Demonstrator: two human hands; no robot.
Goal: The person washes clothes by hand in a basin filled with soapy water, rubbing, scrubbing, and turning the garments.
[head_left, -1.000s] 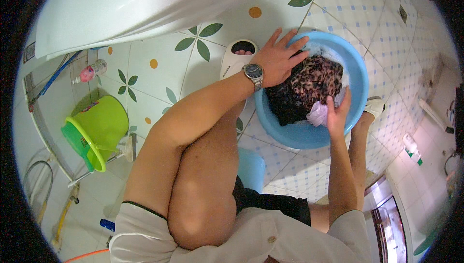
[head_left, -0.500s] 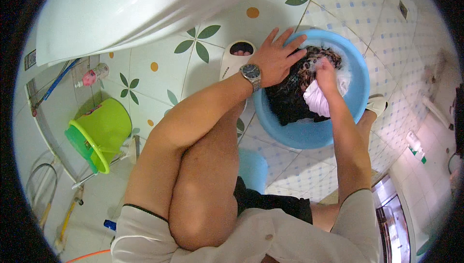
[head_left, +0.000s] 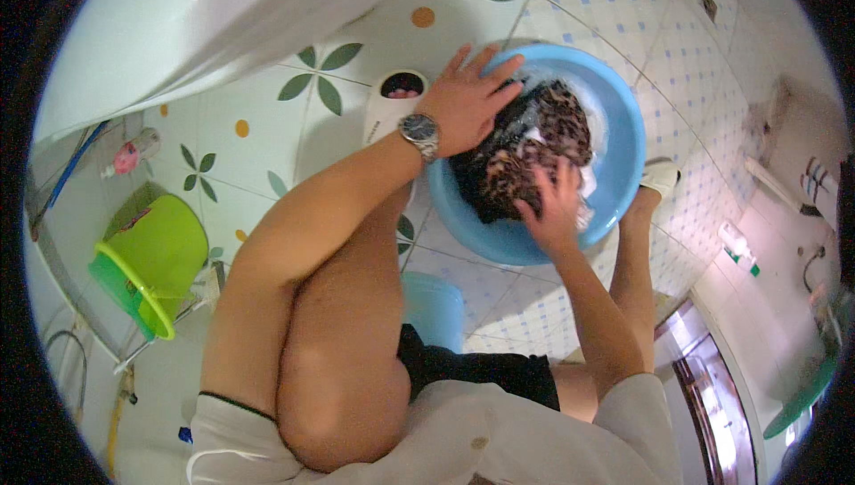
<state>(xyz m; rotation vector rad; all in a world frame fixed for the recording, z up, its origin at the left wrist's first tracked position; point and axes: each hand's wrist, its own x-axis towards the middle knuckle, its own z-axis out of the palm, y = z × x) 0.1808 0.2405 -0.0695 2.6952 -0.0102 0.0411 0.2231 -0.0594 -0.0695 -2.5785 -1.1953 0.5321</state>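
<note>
At upper middle, the left hand (head_left: 461,104) lies spread-fingered on the blue basin (head_left: 629,133). Right of centre, the right hand (head_left: 556,213), fingers parted, touches clothes (head_left: 563,120).

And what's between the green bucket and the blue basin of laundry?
In the head view, the left forearm and bent left leg come between bucket and basin, with patterned tiles beside the bucket.

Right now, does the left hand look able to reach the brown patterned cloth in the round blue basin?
Likely yes: the left hand is at the basin's rim, nothing visibly blocking the cloth.
</note>
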